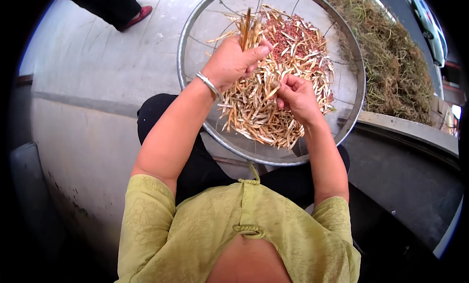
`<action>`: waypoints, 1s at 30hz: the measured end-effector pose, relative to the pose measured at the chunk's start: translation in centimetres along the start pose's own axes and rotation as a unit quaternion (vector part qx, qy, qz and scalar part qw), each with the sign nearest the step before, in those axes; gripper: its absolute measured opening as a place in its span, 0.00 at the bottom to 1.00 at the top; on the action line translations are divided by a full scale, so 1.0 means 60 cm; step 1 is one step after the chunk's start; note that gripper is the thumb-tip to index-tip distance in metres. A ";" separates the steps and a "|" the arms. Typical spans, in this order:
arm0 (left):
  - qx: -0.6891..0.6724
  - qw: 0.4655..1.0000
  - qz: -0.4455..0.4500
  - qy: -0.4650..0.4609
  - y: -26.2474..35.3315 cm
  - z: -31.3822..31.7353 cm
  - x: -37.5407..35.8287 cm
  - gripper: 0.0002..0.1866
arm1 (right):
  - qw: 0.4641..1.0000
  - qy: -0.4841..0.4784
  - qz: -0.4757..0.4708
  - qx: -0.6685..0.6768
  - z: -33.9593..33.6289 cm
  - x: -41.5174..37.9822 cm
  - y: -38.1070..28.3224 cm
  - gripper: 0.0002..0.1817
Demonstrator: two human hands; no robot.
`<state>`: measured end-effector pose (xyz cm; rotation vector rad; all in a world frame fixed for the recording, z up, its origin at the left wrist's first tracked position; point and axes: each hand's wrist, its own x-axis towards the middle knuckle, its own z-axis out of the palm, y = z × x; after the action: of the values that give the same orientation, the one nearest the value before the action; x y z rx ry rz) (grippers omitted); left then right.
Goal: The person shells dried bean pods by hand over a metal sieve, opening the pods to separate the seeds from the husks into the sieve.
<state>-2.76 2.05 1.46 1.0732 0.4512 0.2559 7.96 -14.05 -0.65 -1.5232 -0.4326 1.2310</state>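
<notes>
A round metal-rimmed sieve (182, 63) rests over my knees. In it lie many dry tan pods (264, 112) and, toward the far right part, a heap of small red beans (288, 36). My left hand (234, 61), with a silver bangle at the wrist, is closed round a bunch of dry pods (248, 31) above the pile. Lower and to the right, my right hand (297, 96) pinches a pod (273, 91) between thumb and fingers over the heap.
Dried plants (391, 63) are heaped beyond the sieve on the right, beside a low ledge (410, 131). A parked car (430, 29) shows at the upper right. At the upper left, another person's leg and red shoe (137, 18) stand on the pale floor.
</notes>
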 end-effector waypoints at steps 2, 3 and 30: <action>0.030 1.000 -0.004 -0.005 -0.013 0.007 0.004 0.08 | 1.000 -0.007 -0.024 0.018 -0.008 0.000 0.000 0.08; 0.058 0.998 -0.008 -0.006 -0.024 0.009 0.006 0.08 | 0.998 -0.017 -0.046 0.036 -0.008 0.000 0.001 0.07; -0.011 0.994 -0.083 -0.063 -0.059 0.052 0.003 0.11 | 0.979 0.066 -0.135 0.139 0.015 -0.013 -0.004 0.05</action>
<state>-1.18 -1.92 -0.47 1.0169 0.4195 0.0457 6.97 -14.15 0.02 -1.2514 -0.3494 0.9298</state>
